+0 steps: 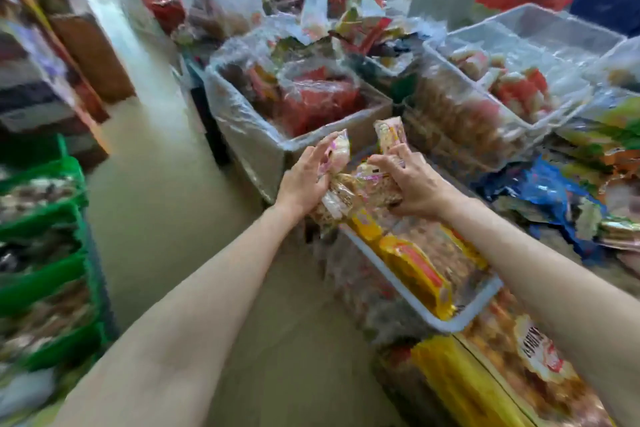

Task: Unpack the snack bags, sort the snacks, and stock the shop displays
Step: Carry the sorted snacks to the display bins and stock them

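Head view: both hands, left hand [304,180] and right hand [412,184], clutch small snack packets [360,184], fingers curled round; best lower them together into the white bin [460,321].

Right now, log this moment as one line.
left hand: holds snack packets | right hand: grips same bundle | position: above clear bin | image blurred

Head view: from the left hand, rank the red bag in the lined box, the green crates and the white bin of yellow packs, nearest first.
From the left hand:
1. White bin, just below and to the right, holding yellow packs.
2. Red bag, ahead in the lined box.
3. Green crates, across the aisle at far left.
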